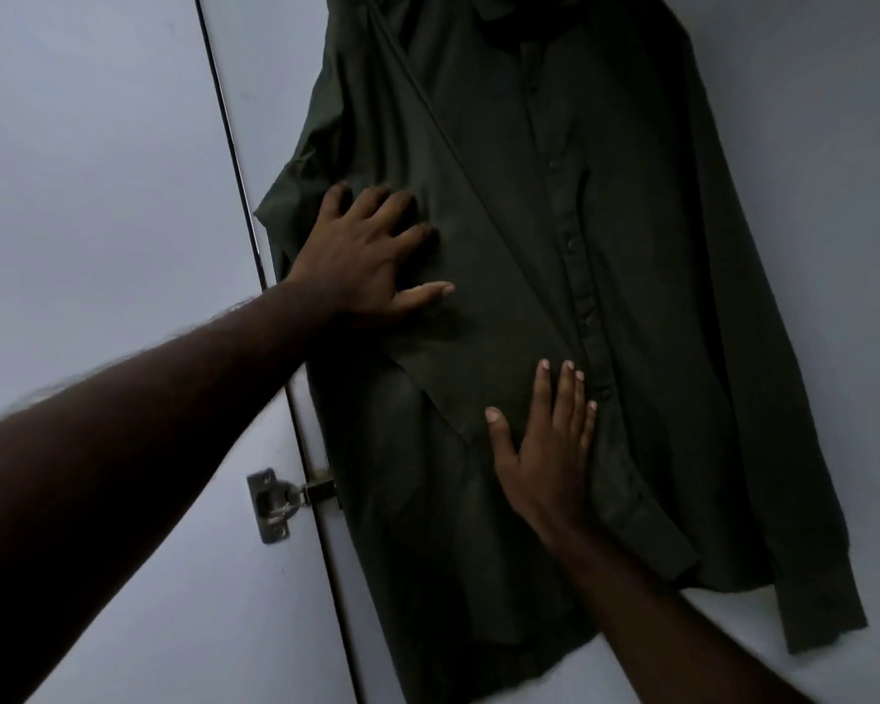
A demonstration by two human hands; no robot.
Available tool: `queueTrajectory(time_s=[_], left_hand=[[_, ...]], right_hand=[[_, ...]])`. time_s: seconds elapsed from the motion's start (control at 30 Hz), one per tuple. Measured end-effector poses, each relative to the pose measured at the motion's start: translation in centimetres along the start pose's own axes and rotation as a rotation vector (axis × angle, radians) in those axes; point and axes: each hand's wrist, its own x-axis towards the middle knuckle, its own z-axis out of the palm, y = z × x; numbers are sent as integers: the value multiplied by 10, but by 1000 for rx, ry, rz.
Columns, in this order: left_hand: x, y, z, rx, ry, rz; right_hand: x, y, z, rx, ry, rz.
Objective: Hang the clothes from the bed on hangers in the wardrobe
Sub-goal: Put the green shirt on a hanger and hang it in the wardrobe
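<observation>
A dark green button-up shirt [631,256] hangs flat against a pale wardrobe panel [834,144], its collar at the top edge of the view; the hanger is out of sight. My left hand [367,256] presses flat on the shirt's left side with fingers spread. My right hand [549,449] lies flat lower down, fingers straight, just left of the button placket. One front flap is folded diagonally across the chest. The long right sleeve hangs down to the cuff at the lower right.
An open wardrobe door [97,170] stands on the left, joined by a metal hinge [275,503] beside the shirt's lower left edge. A dark gap runs between the door and the wardrobe panel.
</observation>
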Motion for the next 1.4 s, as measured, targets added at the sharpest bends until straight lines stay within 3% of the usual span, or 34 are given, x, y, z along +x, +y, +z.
queueTrajectory(time_s=[0.13,0.27,0.37,0.5,0.63,0.7,0.77,0.87,0.97,1.17,1.4], left_hand=[[46,-18,-10,-46,69,-31],[76,-48,-8,-2,-54,-92],[77,-58,0,9,-1,-167],[74,-61,5,35,-25,-132],[81,-61,1,78,54,-152],[99,-53,-7,49,196,-157],[120,-45,-15,7,299,-97],[154,-25,-20,-35,333,30],[187,-3,-20,-75,305,110],[242,27,-16,-90,163,192],[272,75,-5,-148,98,233]], right_hand=[[72,-61,1,76,37,-207],[126,-96,-3,72,70,-289],[117,-71,-1,43,96,-273],[35,11,13,35,127,-133],[-27,69,17,36,43,-213],[-11,78,1,53,64,-241],[29,72,-29,64,189,-272],[117,51,-85,47,374,-287],[209,32,-137,10,413,-154],[329,28,-190,-172,144,202],[360,38,-186,-381,12,291]])
